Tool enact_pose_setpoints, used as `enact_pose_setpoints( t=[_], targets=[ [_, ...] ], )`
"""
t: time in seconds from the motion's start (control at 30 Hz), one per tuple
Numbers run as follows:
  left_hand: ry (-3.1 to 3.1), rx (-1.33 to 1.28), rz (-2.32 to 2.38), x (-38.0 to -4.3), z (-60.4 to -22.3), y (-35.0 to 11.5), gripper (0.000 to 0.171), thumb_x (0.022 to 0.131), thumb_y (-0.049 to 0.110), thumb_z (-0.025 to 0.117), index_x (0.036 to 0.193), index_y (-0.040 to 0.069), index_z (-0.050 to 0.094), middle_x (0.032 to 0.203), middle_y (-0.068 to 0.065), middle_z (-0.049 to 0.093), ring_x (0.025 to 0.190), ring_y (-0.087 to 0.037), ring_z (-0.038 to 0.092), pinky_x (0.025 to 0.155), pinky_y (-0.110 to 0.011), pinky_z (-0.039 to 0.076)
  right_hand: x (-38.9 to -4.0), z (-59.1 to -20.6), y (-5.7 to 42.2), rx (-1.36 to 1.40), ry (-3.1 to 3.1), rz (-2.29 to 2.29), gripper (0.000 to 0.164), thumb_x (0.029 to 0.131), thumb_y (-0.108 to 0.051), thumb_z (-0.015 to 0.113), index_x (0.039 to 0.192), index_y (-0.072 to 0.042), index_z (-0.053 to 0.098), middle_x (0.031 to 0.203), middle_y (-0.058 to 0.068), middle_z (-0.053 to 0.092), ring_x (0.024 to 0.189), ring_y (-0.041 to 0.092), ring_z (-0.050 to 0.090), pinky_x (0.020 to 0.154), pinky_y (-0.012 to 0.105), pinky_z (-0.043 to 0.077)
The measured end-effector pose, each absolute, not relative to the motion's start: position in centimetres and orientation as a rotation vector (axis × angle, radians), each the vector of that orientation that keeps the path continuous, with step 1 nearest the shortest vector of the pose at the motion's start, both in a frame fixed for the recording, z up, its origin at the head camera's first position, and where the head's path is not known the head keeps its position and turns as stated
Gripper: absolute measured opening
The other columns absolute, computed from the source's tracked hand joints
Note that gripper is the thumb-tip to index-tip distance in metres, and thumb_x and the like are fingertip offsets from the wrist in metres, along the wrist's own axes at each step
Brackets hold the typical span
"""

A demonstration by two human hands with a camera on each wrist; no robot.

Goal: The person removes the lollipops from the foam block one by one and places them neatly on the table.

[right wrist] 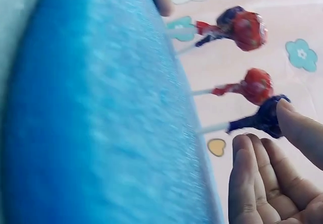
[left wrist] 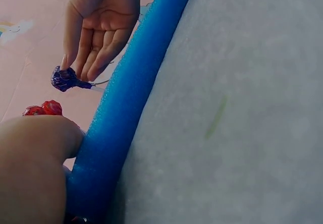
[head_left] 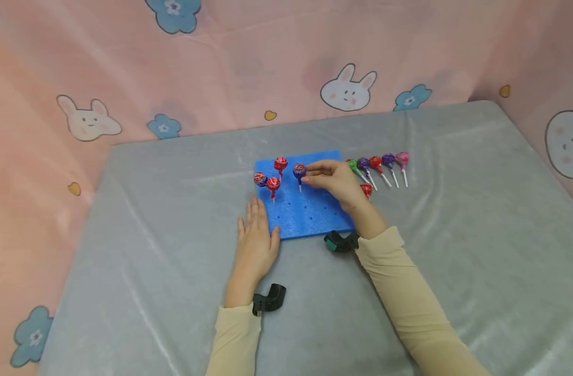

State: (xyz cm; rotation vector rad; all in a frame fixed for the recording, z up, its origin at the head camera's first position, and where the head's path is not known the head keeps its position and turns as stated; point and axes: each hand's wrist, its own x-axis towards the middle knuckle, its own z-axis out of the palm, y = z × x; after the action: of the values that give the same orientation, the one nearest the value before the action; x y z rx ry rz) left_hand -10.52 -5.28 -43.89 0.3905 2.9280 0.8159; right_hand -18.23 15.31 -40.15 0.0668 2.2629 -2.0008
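A blue foam board (head_left: 310,225) with small holes lies on the table. Two red lollipops (head_left: 281,163) and a purple-and-red lollipop (head_left: 260,179) stand in its left part on their sticks. Farther right, a dark blue lollipop (head_left: 299,170) stands upright, its stick end at the board. My right hand (head_left: 335,181) is at this one: the thumb (right wrist: 298,125) touches its wrapped head, while the other fingers extend loosely beside it, not wrapped around it. My left hand (head_left: 255,245) rests along the board's left edge, fingers straight and thumb by the near corner.
Right of the board lies a row of lollipops, among them a green one (head_left: 354,166), a purple one (head_left: 388,160) and a pink one (head_left: 402,159). Another red lollipop (head_left: 366,190) shows partly behind my right wrist. Black wrist cameras (head_left: 270,298) sit on both wrists.
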Motion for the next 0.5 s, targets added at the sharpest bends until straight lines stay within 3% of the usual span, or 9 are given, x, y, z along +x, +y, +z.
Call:
enact_pose_setpoints(
  t=[0.23, 0.5],
  targets=[
    [2.939, 0.404, 0.822, -10.4, -43.8, -5.5, 0.066, 0.100, 0.026, 0.042, 0.148, -0.007, 0.011, 0.156, -0.019, 0.003, 0.143, -0.031, 0.003, 0.112, -0.052, 0.003, -18.1, -40.8, 14.2, 0.048, 2.317, -1.988, 0.030, 0.082, 0.000, 0.070, 0.109, 0.011, 0.062, 0.101, 0.022, 0.066, 0.078, 0.006, 0.064, 0.076, 0.022, 0.051],
    [2.918, 0.392, 0.817, -10.5, -43.7, -5.3, 0.067, 0.100, 0.027, 0.041, 0.148, -0.006, 0.009, 0.156, -0.017, 0.000, 0.143, -0.029, 0.000, 0.112, -0.050, 0.000, -18.2, -41.3, 14.0, 0.030, 2.408, -1.943, 0.027, 0.082, 0.002, 0.070, 0.106, 0.012, 0.063, 0.101, 0.025, 0.065, 0.077, 0.007, 0.064, 0.075, 0.023, 0.052]
  ],
)
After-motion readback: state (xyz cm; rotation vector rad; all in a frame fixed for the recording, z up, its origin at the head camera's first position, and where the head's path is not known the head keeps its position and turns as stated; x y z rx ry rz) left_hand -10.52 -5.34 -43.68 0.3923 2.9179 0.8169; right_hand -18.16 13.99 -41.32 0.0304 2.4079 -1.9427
